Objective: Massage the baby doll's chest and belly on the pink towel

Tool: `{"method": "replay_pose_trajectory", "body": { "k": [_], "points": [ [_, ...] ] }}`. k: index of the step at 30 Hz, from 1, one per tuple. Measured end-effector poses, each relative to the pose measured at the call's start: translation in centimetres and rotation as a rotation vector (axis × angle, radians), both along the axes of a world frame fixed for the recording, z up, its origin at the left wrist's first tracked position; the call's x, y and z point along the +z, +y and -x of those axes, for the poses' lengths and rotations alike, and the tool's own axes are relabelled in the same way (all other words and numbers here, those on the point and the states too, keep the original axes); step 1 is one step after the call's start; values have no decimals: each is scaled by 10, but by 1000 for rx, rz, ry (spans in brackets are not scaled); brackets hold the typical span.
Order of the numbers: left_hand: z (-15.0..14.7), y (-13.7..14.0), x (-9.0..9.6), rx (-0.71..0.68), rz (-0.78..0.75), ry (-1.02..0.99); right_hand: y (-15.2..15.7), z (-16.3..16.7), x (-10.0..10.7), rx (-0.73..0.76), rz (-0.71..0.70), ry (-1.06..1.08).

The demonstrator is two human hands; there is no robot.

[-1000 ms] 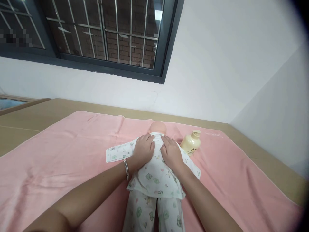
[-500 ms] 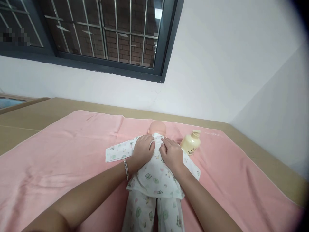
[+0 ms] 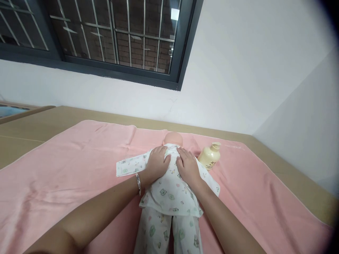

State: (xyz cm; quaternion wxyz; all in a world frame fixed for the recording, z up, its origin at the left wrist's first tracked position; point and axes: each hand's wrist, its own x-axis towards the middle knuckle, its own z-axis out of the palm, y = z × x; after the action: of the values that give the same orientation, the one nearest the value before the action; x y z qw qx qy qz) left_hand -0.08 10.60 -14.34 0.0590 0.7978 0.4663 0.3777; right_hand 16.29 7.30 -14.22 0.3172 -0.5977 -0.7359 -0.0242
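Note:
A baby doll (image 3: 173, 138) lies on a pink blanket (image 3: 87, 151), its bald head toward the wall. It wears a white printed top (image 3: 172, 195) and matching trousers (image 3: 182, 234). My left hand (image 3: 158, 163) rests flat on the upper left of the top, fingers stretched toward the shoulder. On the upper right of the top, my right hand (image 3: 188, 166) lies the same way, fingers extended. Neither hand grasps anything. One sleeve spreads out to the left; the other slants down to the right. The doll's face is not visible.
A pale yellow pump bottle (image 3: 210, 156) leans tilted on the blanket just right of the doll. Behind the wooden surface (image 3: 212, 130) rises a white wall (image 3: 225, 70) with a dark-framed, barred window (image 3: 174, 53). A wooden edge (image 3: 29, 113) shows at far left.
The fingers of both hands have flattened and spread over the doll's shoulders, where they were more bent at the collar before. The doll and bottle stay in place.

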Motion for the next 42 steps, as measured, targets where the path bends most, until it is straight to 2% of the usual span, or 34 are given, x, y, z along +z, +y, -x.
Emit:
{"method": "replay_pose_trajectory", "body": {
  "k": [10, 18, 29, 33, 38, 42],
  "points": [
    [0, 1, 2, -2, 47, 12, -1, 1, 1, -7, 4, 3],
    [1, 2, 4, -16, 45, 42, 2, -2, 6, 37, 107, -54],
    [1, 1, 5, -20, 59, 6, 0, 0, 7, 20, 105, -50],
    [1, -1, 6, -16, 48, 1, -2, 2, 8, -19, 90, -85],
    [-1, -5, 7, 67, 46, 17, -5, 5, 10, -62, 97, -153],
    [-2, -8, 8, 115, 32, 44, -12, 11, 15, -169, 107, -198]
  ]
}}
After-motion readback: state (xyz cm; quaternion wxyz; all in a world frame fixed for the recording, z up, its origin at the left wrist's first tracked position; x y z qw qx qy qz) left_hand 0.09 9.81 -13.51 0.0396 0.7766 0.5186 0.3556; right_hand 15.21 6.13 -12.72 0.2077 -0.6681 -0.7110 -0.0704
